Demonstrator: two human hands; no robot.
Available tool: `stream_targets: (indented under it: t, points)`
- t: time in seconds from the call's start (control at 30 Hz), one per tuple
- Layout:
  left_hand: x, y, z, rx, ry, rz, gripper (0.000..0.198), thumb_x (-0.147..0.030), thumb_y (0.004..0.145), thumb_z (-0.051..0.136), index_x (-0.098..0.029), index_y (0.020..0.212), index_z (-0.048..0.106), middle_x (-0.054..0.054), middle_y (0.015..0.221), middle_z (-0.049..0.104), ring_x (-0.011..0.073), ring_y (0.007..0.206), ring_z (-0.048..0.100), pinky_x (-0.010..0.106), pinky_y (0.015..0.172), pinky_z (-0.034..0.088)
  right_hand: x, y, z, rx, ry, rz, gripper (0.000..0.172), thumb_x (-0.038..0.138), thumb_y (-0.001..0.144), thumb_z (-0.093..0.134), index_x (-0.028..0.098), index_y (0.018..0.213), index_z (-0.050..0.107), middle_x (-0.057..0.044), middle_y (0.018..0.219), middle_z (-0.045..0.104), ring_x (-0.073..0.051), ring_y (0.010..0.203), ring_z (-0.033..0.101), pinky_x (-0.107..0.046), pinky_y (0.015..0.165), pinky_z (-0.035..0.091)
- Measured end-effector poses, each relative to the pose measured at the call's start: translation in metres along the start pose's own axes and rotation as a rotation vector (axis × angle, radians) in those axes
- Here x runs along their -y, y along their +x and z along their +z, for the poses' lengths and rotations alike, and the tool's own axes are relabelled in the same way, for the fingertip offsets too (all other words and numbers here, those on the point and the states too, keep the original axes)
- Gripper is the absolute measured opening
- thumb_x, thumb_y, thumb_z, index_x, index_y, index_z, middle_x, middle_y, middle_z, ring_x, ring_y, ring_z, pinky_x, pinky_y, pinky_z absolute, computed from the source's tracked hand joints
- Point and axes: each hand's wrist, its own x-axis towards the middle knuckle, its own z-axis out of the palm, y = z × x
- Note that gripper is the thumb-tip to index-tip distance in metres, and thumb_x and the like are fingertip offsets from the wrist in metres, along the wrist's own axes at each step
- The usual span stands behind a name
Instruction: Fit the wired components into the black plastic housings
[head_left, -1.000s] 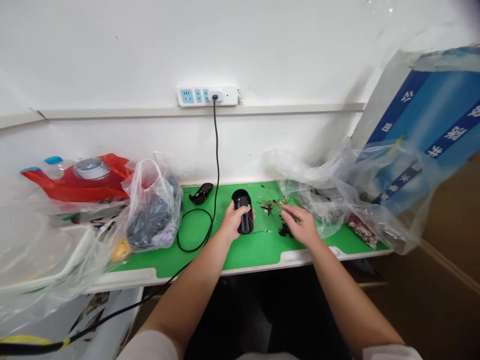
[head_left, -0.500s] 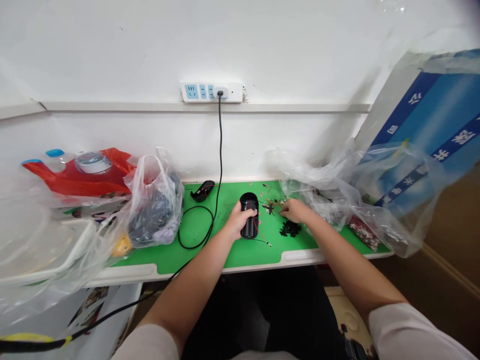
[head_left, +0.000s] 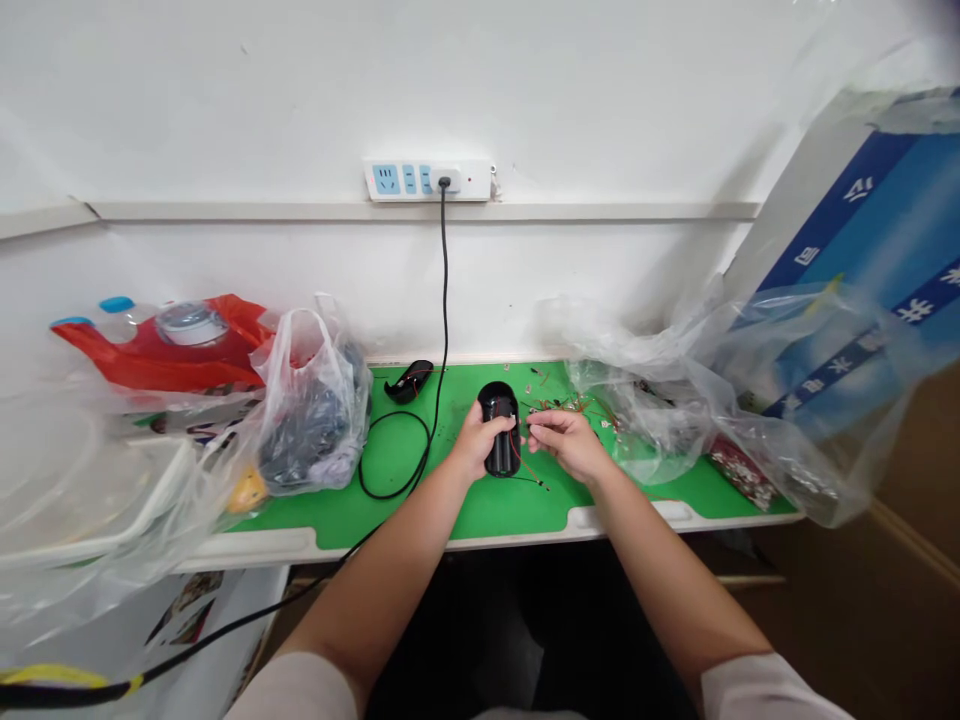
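Observation:
My left hand [head_left: 476,445] wraps around a black cylindrical casing [head_left: 502,455] that stands upright on the green mat [head_left: 450,510], with a thin red wire running down its side. My right hand [head_left: 566,445] is next to the casing, its thumb and forefinger pinched on a small thin part, too small to identify. Behind that hand lie scattered small wires and bits [head_left: 574,404]. The dark pile of small pieces seen earlier is hidden behind my right hand.
A black cable [head_left: 394,470] loops on the mat up to a wall power strip [head_left: 427,180]. A black casing piece [head_left: 410,381] lies behind it. Plastic bags [head_left: 311,400] and clear plastic [head_left: 637,420] crowd both sides. The mat's front edge is close to my forearms.
My right hand has moved left from the scattered parts to beside the casing, with its fingertips pinched and raised. My left hand still holds the casing.

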Motion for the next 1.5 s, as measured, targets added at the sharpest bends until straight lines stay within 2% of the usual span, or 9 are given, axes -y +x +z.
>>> stream_targets:
  t: [0.2, 0.37, 0.47, 0.63, 0.73, 0.93, 1.1, 1.27, 1.5]
  points:
    - [0.001, 0.0, 0.004, 0.02, 0.001, 0.007, 0.047, -0.02, 0.059, 0.071, -0.021, 0.099, 0.046, 0.0, 0.076, 0.06, 0.0175, 0.055, 0.062, 0.034, 0.053, 0.052, -0.008, 0.003, -0.005, -0.08, -0.095, -0.13, 0.031, 0.033, 0.063, 0.075, 0.018, 0.09, 0.067, -0.001, 0.069, 0.066, -0.014, 0.06, 0.062, -0.032, 0.064, 0.053]
    - [0.004, 0.001, 0.003, 0.009, 0.012, 0.017, 0.054, -0.02, 0.059, 0.07, -0.023, 0.106, 0.045, 0.001, 0.081, 0.06, 0.0172, 0.056, 0.062, 0.037, 0.055, 0.052, -0.014, 0.002, -0.003, -0.107, -0.361, -0.323, 0.019, 0.035, 0.072, 0.067, 0.019, 0.083, 0.07, -0.005, 0.085, 0.064, -0.014, 0.064, 0.061, -0.033, 0.064, 0.055]
    - [0.007, 0.003, 0.002, -0.017, 0.066, 0.086, 0.057, -0.019, 0.06, 0.07, -0.024, 0.112, 0.046, 0.001, 0.086, 0.06, 0.0164, 0.06, 0.061, 0.037, 0.06, 0.053, -0.018, 0.002, -0.001, -0.108, -0.41, -0.367, 0.015, 0.032, 0.073, 0.066, 0.02, 0.081, 0.07, -0.005, 0.082, 0.064, -0.015, 0.069, 0.062, -0.033, 0.067, 0.055]
    - [0.004, 0.0, 0.005, -0.062, 0.278, 0.345, 0.058, -0.011, 0.056, 0.07, -0.021, 0.11, 0.055, 0.004, 0.1, 0.061, 0.0194, 0.091, 0.058, 0.036, 0.089, 0.045, -0.014, -0.003, -0.001, -0.036, -0.318, -0.25, 0.015, 0.031, 0.065, 0.072, 0.02, 0.075, 0.071, -0.004, 0.077, 0.067, -0.015, 0.067, 0.062, -0.032, 0.068, 0.054]
    - [-0.001, -0.005, 0.008, -0.023, 0.352, 0.401, 0.056, -0.008, 0.054, 0.069, -0.019, 0.108, 0.057, 0.004, 0.101, 0.061, 0.0206, 0.098, 0.056, 0.035, 0.096, 0.04, -0.008, -0.006, -0.004, 0.033, -0.26, -0.137, 0.02, 0.034, 0.063, 0.074, 0.019, 0.075, 0.071, -0.004, 0.074, 0.068, -0.015, 0.065, 0.062, -0.032, 0.066, 0.053]
    - [0.0, -0.008, 0.011, 0.029, 0.21, 0.222, 0.058, -0.01, 0.055, 0.07, -0.022, 0.11, 0.055, 0.004, 0.092, 0.062, 0.0209, 0.082, 0.062, 0.036, 0.081, 0.049, -0.008, -0.005, -0.012, -0.016, 0.006, 0.131, 0.026, 0.027, 0.054, 0.081, 0.014, 0.073, 0.069, -0.001, 0.058, 0.066, -0.009, 0.046, 0.057, -0.022, 0.048, 0.05]
    - [0.007, -0.005, 0.007, -0.025, 0.141, 0.004, 0.053, -0.022, 0.06, 0.068, -0.024, 0.109, 0.047, -0.001, 0.075, 0.06, 0.0174, 0.053, 0.059, 0.032, 0.05, 0.049, -0.003, -0.006, -0.014, -0.035, 0.271, 0.23, 0.035, 0.017, 0.055, 0.081, 0.014, 0.088, 0.068, -0.004, 0.07, 0.07, -0.013, 0.062, 0.067, -0.022, 0.061, 0.057]
    - [0.01, -0.003, 0.005, -0.025, 0.135, -0.011, 0.036, -0.023, 0.06, 0.068, -0.022, 0.092, 0.051, -0.004, 0.069, 0.056, 0.0119, 0.055, 0.055, 0.025, 0.053, 0.047, 0.0, -0.006, -0.01, -0.048, 0.363, 0.244, 0.03, 0.014, 0.056, 0.081, 0.015, 0.083, 0.068, -0.003, 0.072, 0.071, -0.013, 0.063, 0.068, -0.02, 0.061, 0.058]
    - [0.011, -0.003, 0.005, -0.009, 0.135, 0.035, 0.056, -0.021, 0.06, 0.069, -0.025, 0.112, 0.049, -0.002, 0.082, 0.058, 0.0122, 0.064, 0.056, 0.026, 0.06, 0.048, -0.003, -0.005, -0.006, -0.076, 0.291, 0.212, 0.026, 0.017, 0.057, 0.081, 0.012, 0.08, 0.07, -0.004, 0.066, 0.07, -0.011, 0.056, 0.066, -0.015, 0.053, 0.057]
